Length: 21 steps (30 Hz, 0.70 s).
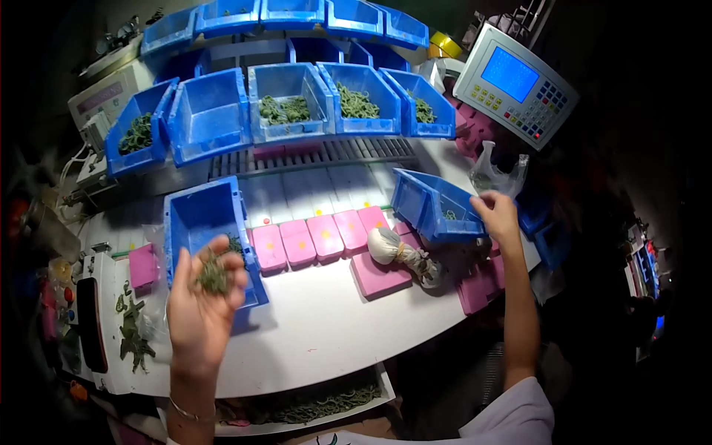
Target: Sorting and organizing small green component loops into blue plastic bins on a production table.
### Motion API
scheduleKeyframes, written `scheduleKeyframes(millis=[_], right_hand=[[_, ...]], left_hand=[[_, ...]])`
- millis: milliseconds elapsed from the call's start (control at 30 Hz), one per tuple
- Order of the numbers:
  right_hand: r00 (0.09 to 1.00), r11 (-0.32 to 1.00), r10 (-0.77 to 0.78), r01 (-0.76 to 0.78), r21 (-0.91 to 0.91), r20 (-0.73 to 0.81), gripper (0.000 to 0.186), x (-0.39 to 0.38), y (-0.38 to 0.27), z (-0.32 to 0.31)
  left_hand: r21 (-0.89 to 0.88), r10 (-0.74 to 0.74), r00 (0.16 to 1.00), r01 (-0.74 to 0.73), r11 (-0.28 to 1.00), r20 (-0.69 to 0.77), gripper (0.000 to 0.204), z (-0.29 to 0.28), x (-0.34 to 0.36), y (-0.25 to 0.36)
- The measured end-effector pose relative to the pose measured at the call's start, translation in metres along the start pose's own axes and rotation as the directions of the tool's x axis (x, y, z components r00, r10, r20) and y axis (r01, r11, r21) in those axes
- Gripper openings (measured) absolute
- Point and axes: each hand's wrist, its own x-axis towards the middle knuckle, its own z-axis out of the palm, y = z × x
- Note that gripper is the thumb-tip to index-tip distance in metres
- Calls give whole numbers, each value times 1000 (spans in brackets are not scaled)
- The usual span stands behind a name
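Fingers cupped at left, pinching at right

The left hand cradles a loose clump of dull-green curly pieces before a deep blue plastic bin; if that half-curled cup tips, strands could scatter on the smooth white table. Rightward sit rounded-square pink blocks, then a round, off-white, cloth-like bundle. Beyond, the right hand grasps the rim of an angled blue plastic bin with few green bits inside; a careless pull might knock the nearby bundle.
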Motion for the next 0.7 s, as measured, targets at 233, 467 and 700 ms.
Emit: scheduleKeyframes(millis=[233,467,700], right_hand=[[1000,998,-6,7,-58,17,27,-2,-24,13],[900,931,-364,347,-114,-240,24,-46,-88,-4],[737,768,-639,628,-127,-220,34,-78,-138,7]], left_hand=[[315,193,964,-129,940,-181,67,-8,39,11],[654,420,906,-289,699,-49,61,7,20,-11],[775,397,733,-627,80,552,78,11,-19,-94]])
